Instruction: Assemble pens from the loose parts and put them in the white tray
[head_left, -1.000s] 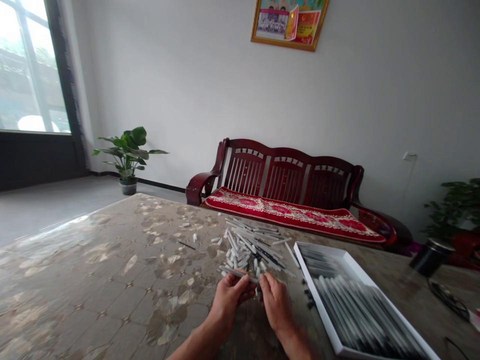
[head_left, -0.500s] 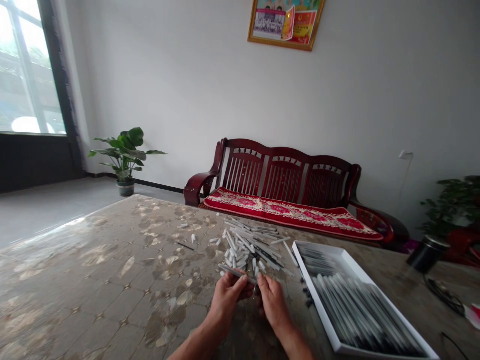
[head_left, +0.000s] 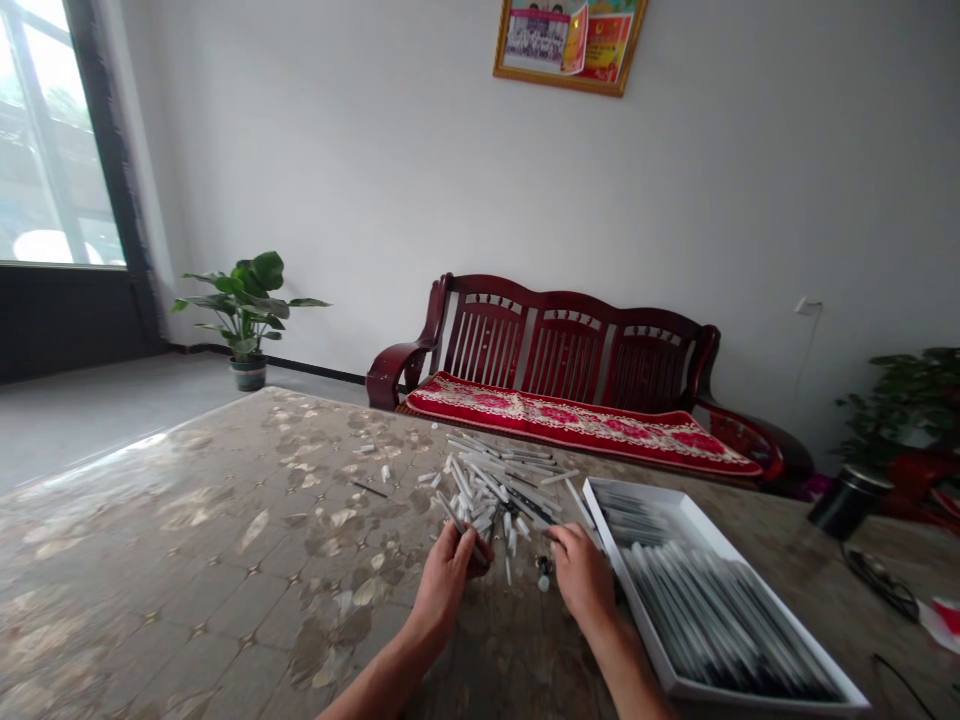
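Observation:
My left hand [head_left: 444, 578] is closed around a grey pen barrel [head_left: 454, 515], which sticks up and to the left out of the fingers. To the right, clear of that pen, is my right hand [head_left: 585, 575], its fingers bent together beside the box wall. What it holds, if anything, is hidden. A small black piece with a pale end [head_left: 543, 573] lies just left of it on the table. Beyond both hands spreads a loose pile of white caps, pen barrels and thin dark refills [head_left: 487, 485].
A shallow white box [head_left: 720, 535] full of grey pens stands on the right. Past it are a black canister [head_left: 851, 503] and a cable [head_left: 874, 580]. One thin dark stick [head_left: 370, 489] lies left on the patterned table [head_left: 225, 540]. A wooden bench [head_left: 566, 345] stands behind.
My right hand has moved away from the left, rightward to the box's side. My left hand still grips the pen, now tilted more upright.

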